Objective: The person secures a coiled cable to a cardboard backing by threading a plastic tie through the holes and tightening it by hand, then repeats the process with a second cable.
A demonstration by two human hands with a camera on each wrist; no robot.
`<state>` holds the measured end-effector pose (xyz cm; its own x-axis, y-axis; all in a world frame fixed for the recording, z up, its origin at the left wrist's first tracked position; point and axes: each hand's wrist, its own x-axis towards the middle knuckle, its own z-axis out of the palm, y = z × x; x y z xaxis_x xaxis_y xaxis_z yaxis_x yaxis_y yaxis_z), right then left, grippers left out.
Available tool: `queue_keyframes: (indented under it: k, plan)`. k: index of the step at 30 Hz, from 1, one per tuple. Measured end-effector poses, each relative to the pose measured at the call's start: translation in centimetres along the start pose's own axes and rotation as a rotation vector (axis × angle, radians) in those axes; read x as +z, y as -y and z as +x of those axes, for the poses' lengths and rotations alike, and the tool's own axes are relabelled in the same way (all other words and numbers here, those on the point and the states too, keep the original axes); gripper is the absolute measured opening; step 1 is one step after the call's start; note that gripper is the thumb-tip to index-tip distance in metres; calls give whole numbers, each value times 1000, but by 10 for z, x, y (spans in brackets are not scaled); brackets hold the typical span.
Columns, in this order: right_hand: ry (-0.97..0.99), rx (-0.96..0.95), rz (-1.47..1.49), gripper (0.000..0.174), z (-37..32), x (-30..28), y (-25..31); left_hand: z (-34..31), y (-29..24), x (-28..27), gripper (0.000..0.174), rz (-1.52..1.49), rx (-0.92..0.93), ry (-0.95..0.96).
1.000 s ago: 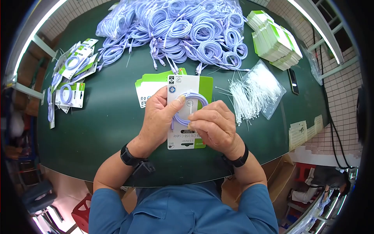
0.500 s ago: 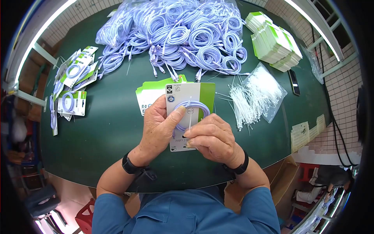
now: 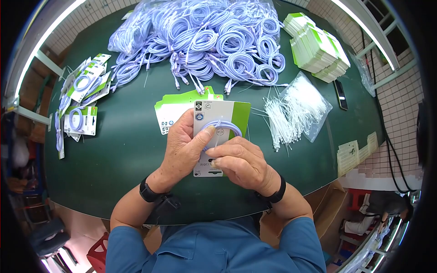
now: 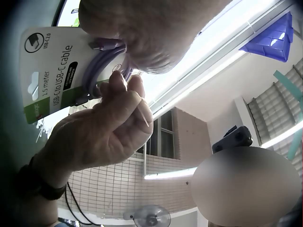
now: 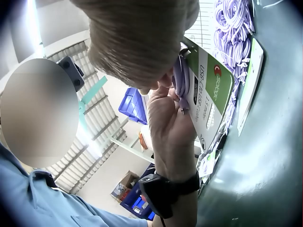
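Over the near part of the table, my left hand (image 3: 180, 142) grips a white and green card (image 3: 218, 108), its thumb pressing a lilac USB-C cable coil (image 3: 233, 126) against the front. A thin white cable tie (image 3: 217, 139) runs up through the card around the coil. My right hand (image 3: 241, 163) pinches the tie's end, thumb against curled fingers, overlapping the card's lower part. In the left wrist view the tie's tail (image 4: 143, 113) pokes out past those fingers. The right wrist view shows the card's printed face (image 5: 208, 104) with the coil (image 5: 181, 78) beside it.
Behind the hands lie more cards (image 3: 175, 103). A large heap of lilac cables (image 3: 205, 41) covers the back. Loose white ties (image 3: 284, 120) lie on a clear bag at right, near a card stack (image 3: 318, 50) and a phone (image 3: 340, 95). Carded cables (image 3: 79, 120) sit at left.
My right hand has moved slightly left and down with the tie's end, drawing it along the card. The left hand still holds the card, which sits a little lower in view.
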<state>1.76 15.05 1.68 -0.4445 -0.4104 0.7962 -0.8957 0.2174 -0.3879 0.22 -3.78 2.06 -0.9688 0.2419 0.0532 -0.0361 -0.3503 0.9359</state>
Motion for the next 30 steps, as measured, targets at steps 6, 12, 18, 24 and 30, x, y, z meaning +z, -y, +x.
queue_keyframes:
  k: [6,12,18,24,30]
  plan:
    - [26,16,-37,30,2,-3,-3,0,1,2,34,5,3,5]
    - [-180,241,103,24,5,-7,7,-2,5,6,33,11,-7,23]
    - [-249,355,83,19,5,-15,-8,-5,11,11,32,-6,-23,25]
    - [-183,221,-125,20,9,-19,-24,-4,17,12,31,56,16,-4]
    - [-100,56,-277,30,6,-22,-25,-6,17,12,29,145,54,-4]
